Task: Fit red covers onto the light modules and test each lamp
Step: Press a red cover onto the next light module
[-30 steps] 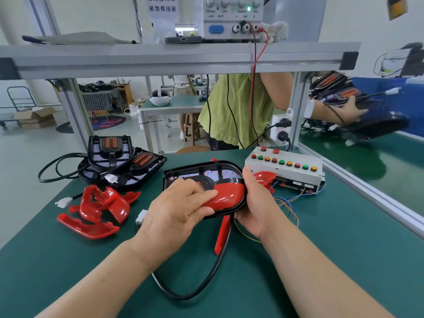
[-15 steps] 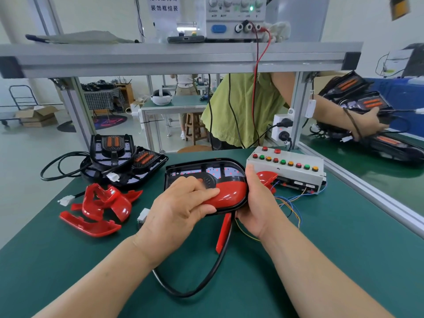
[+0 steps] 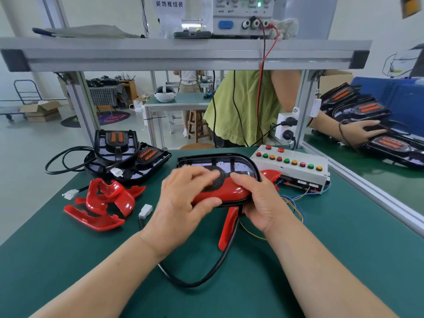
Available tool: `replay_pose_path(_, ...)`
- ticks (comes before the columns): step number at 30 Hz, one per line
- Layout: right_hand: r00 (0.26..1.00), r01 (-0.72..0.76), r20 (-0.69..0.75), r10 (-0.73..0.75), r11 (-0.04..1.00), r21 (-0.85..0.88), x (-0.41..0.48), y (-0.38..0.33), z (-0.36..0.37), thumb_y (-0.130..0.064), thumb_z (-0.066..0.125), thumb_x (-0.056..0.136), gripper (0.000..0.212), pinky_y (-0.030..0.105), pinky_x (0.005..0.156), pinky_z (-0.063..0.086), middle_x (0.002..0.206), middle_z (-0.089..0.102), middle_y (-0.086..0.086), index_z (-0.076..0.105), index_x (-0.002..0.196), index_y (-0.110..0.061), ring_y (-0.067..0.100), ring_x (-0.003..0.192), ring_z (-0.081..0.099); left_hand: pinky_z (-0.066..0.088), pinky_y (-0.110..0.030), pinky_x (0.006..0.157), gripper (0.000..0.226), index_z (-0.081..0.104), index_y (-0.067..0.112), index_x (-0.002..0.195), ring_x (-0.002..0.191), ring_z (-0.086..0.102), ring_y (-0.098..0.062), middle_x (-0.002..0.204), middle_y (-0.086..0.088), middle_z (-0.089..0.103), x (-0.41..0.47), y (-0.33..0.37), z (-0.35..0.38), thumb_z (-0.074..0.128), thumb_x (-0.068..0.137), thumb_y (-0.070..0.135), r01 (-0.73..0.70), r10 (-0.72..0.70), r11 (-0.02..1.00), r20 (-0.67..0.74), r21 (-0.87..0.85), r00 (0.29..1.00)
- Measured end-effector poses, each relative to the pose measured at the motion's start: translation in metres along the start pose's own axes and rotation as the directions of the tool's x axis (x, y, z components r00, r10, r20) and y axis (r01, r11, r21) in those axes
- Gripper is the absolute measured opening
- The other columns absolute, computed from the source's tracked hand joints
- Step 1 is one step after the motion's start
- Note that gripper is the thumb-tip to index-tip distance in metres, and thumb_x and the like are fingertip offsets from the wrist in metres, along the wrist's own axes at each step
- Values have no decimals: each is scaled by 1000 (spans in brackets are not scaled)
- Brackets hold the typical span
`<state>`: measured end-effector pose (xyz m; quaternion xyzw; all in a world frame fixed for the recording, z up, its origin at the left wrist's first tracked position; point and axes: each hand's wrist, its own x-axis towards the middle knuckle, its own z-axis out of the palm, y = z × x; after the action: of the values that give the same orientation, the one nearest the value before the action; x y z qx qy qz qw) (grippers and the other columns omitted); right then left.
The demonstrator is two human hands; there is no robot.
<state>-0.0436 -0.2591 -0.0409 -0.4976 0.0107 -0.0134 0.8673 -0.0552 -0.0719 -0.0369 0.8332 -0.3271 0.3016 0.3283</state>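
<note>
Left hand (image 3: 183,198) pinches red cover (image 3: 229,192), thumb below, fingers above. My right hand (image 3: 261,203) curls round light module (image 3: 229,161) edge, bracing it for snap-fit.

The cover (image 3: 229,192) is glossy red plastic, smooth and reflective, as are the spare covers (image 3: 107,201). The module (image 3: 229,155) is black plastic with a slight sheen. The mat (image 3: 332,249) is matt green, the frame (image 3: 183,57) satin bare metal, the cable (image 3: 199,282) smooth black rubber
</note>
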Motion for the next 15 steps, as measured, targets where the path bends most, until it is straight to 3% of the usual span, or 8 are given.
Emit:
replay_pose_path(2, 1000, 12, -15, -11, 1000, 25, 2, -3, -4, -8, 75, 71, 43, 41, 74, 59, 99, 72, 16, 67, 113, -7, 25, 78, 68, 37, -19, 101, 42, 61, 24, 130, 113, 51, -4, 117, 11, 57, 6, -6, -11, 61, 92, 41, 184, -198, 977, -144, -107, 970)
replay_pose_path(3, 1000, 12, -26, -11, 999, 33, 3, -4, -6, -5, 72, 77, 33, 41, 74, 59, 97, 71, 14, 68, 109, -10, 23, 76, 67, 38, -11, 93, 38, 59, 29, 128, 108, 52, 2, 114, 14, 57, 9, -11, -17, 59, 93, 43, 318, -347, 932, -175, -176, 921)
replay_pose_path(4, 999, 7, -35, -5, 999, 42, 3, -5, -7, -4, 69, 82, 26, 42, 76, 58, 97, 70, 14, 68, 107, -11, 23, 77, 66, 41, -10, 88, 36, 58, 32, 125, 105, 55, 3, 113, 15, 59, 11, -18, -23, 58, 93, 45, 454, -491, 862, -147, -225, 859)
replay_pose_path(6, 999, -2, -45, 5, 998, 59, 3, -5, -8, -5, 66, 87, 25, 44, 81, 56, 103, 68, 17, 67, 111, -10, 26, 83, 64, 50, -25, 90, 40, 60, 26, 122, 107, 60, -7, 116, 10, 63, 11, -28, -27, 58, 92, 52, 659, -666, 722, 44, -212, 744)
replay_pose_path(7, 999, -5, -48, 8, 998, 64, 3, -4, -8, -4, 66, 87, 29, 46, 85, 56, 106, 67, 19, 66, 115, -8, 28, 88, 64, 53, -32, 90, 47, 62, 21, 122, 105, 62, -11, 117, 5, 65, 10, -31, -25, 59, 90, 55, 717, -697, 659, 176, -227, 695)
replay_pose_path(10, 999, -3, -39, 5, 998, 61, 2, -3, -5, -4, 68, 82, 43, 54, 97, 52, 116, 68, 23, 63, 125, -2, 32, 97, 65, 56, -26, 73, 58, 70, 11, 114, 87, 68, -15, 111, -5, 73, 6, -27, -18, 64, 76, 55, 820, -630, 380, 529, -428, 569)
replay_pose_path(13, 1000, 13, -22, -12, 999, 50, 2, -2, -5, -10, 74, 67, 57, 52, 95, 53, 115, 71, 21, 65, 124, -4, 30, 93, 68, 56, -26, 69, 53, 71, 4, 112, 80, 69, -18, 101, -12, 73, 5, -28, -17, 68, 75, 41, 833, -597, 170, 618, -526, 512)
replay_pose_path(15, 1000, 24, -11, -24, 999, 42, 3, 0, -6, -10, 75, 65, 54, 47, 87, 57, 108, 74, 17, 67, 119, -9, 26, 87, 71, 59, -25, 68, 48, 70, 2, 111, 82, 72, -20, 101, -12, 74, 4, -31, -17, 68, 74, 34, 838, -586, 89, 652, -538, 481)
